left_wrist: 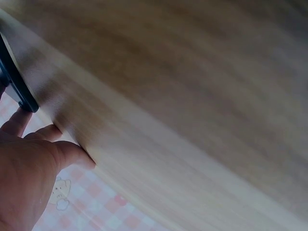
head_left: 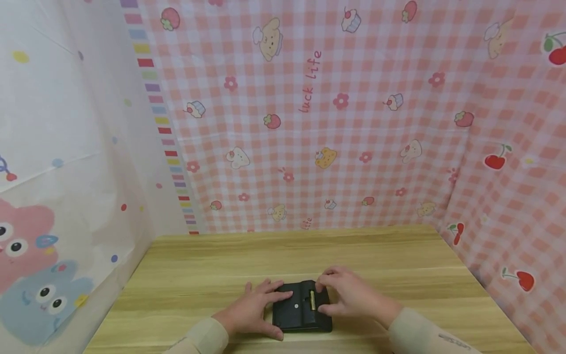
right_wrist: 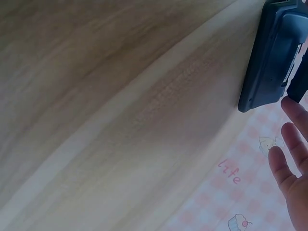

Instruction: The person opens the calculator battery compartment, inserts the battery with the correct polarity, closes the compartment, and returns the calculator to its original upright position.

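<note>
A flat black device (head_left: 287,314), shaped like a desk calculator, lies back side up on the wooden table. Near its right side a battery compartment is uncovered, and a gold-coloured battery (head_left: 312,300) sits in it. My left hand (head_left: 252,309) rests at the device's left side with fingers spread, the forefinger over its top and the thumb by its near left corner. Beside the compartment, my right hand (head_left: 349,295) pinches a small dark battery cover (right_wrist: 299,82) between thumb and forefinger. Its other fingers are partly bent in the right wrist view.
The wooden table (head_left: 212,265) extends around the device on all sides. A pink checked cloth (head_left: 300,187) hangs behind it and on the right, and a white cloth with cartoon figures (head_left: 101,196) hangs on the left.
</note>
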`<state>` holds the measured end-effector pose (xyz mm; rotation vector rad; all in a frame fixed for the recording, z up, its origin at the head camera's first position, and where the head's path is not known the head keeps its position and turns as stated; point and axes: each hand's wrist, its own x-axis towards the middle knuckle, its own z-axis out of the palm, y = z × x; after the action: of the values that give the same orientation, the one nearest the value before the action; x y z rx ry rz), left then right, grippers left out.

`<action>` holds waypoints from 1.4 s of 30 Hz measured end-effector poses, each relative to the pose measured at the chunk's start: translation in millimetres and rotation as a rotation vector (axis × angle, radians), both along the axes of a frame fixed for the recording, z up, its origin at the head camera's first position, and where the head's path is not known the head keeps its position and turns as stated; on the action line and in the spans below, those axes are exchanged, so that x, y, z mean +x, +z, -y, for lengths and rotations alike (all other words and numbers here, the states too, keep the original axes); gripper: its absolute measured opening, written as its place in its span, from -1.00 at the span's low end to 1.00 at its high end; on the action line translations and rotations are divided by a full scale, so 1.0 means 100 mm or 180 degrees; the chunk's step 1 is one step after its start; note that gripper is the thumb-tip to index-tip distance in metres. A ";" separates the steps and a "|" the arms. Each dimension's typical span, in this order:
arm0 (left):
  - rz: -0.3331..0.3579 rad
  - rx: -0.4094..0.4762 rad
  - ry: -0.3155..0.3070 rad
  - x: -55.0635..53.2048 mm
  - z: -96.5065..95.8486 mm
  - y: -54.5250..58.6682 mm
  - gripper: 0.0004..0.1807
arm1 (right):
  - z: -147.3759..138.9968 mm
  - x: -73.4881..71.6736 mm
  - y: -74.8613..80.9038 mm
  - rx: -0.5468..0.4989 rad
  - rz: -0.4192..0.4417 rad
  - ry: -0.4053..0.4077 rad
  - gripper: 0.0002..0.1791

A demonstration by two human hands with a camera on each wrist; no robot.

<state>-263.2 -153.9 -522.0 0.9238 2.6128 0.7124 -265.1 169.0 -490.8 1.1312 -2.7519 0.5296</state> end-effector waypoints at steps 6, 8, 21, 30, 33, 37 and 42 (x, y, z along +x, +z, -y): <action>-0.0028 0.0016 -0.0015 0.00 0.01 -0.01 0.01 | 0.04 -0.01 0.02 0.0059 0.0034 0.0024 -0.63; -0.0033 0.0016 -0.0018 -0.01 0.00 -0.01 0.01 | 0.05 -0.02 0.02 0.0090 0.0052 0.0021 -0.64; -0.0002 0.0045 -0.0020 0.00 0.01 -0.03 0.01 | 0.09 -0.07 0.07 0.0369 0.0026 0.0132 -0.67; -0.0026 0.0012 -0.0015 -0.01 0.00 -0.02 0.02 | 0.09 -0.07 0.05 0.0328 0.0047 0.0128 -0.66; -0.0050 -0.0021 -0.0013 0.00 -0.01 -0.01 0.02 | 0.10 -0.06 0.05 0.0294 0.0034 0.0153 -0.66; -0.0088 -0.0030 -0.0015 0.01 -0.01 -0.01 0.02 | 0.12 -0.04 0.06 0.0226 0.0043 0.0197 -0.66; -0.0131 -0.0029 -0.0026 0.01 -0.01 -0.01 0.03 | 0.12 -0.03 0.05 0.0145 0.0009 0.0277 -0.66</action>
<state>-262.2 -153.0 -523.3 0.9557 2.6441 0.6859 -267.8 157.2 -486.0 1.2663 -2.7406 0.4807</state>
